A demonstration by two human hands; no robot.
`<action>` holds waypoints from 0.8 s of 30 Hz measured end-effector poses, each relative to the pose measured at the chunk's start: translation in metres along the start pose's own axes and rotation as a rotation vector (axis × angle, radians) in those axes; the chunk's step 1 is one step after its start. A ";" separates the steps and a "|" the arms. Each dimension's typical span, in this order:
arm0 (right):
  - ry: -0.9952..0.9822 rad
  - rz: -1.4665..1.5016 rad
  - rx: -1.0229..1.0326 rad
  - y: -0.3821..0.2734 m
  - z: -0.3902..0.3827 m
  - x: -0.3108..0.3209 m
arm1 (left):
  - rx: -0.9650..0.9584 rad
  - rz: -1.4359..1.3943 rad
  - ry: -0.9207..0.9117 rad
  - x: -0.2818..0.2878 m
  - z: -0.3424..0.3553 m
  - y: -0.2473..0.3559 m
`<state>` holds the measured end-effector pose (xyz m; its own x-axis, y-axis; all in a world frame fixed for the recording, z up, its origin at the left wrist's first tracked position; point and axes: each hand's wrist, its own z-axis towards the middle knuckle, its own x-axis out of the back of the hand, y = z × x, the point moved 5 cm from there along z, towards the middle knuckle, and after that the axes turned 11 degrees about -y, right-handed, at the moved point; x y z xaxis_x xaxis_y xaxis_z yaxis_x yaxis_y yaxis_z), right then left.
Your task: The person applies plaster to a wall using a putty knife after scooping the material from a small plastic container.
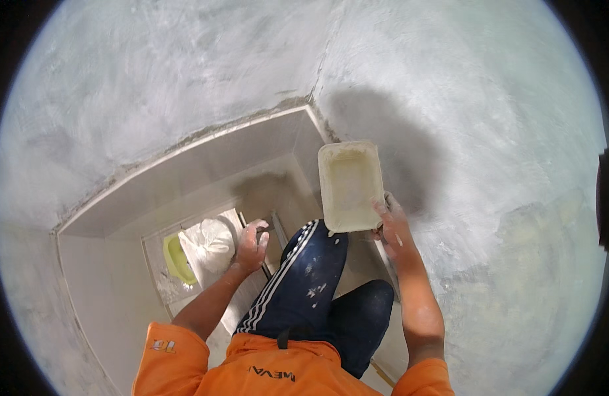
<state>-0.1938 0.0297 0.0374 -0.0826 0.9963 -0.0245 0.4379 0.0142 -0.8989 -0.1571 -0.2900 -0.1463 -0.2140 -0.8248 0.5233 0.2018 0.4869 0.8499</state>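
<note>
My right hand [393,223], dusted white, grips a pale, rectangular plastic tub [349,181] at its lower right corner, high over my knees. The tub's inside is coated with thin residue. My left hand [251,245], also whitened, is open with loosely curved fingers beside a knotted white bag [208,245]; whether it touches the board edge below is unclear. The bag lies on a pale board-like surface, and a yellow-green plastic container [178,261] shows just left of it. My dark striped trousers [318,277] are spotted with white.
A tiled recess [106,270] with a pale rim surrounds the lower area. Mottled grey plastered walls [489,119] rise above and to the right, a shadow falling behind the tub. Narrow rails show under my left hand. A dark object [604,198] sits at the far right edge.
</note>
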 end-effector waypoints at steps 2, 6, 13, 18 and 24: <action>0.025 0.001 0.003 -0.007 -0.009 0.006 | -0.102 -0.246 0.153 0.008 0.034 0.032; 0.001 -0.007 0.049 -0.045 -0.033 0.017 | -0.206 -0.631 0.011 -0.012 0.106 0.128; 0.051 -0.520 0.254 -0.152 -0.087 0.032 | -0.107 -1.703 -0.636 -0.046 0.145 0.288; 0.433 -1.266 0.673 -0.249 -0.147 0.053 | -0.055 -1.823 -0.634 -0.028 0.151 0.362; 0.438 -1.275 0.954 -0.258 -0.148 0.062 | -0.655 -1.031 -0.434 -0.023 0.174 0.355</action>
<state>-0.1795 0.1005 0.3327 0.3801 0.3338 0.8626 -0.3969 0.9013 -0.1739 -0.2464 -0.0484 0.1547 -0.8157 -0.5125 -0.2683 0.1602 -0.6457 0.7466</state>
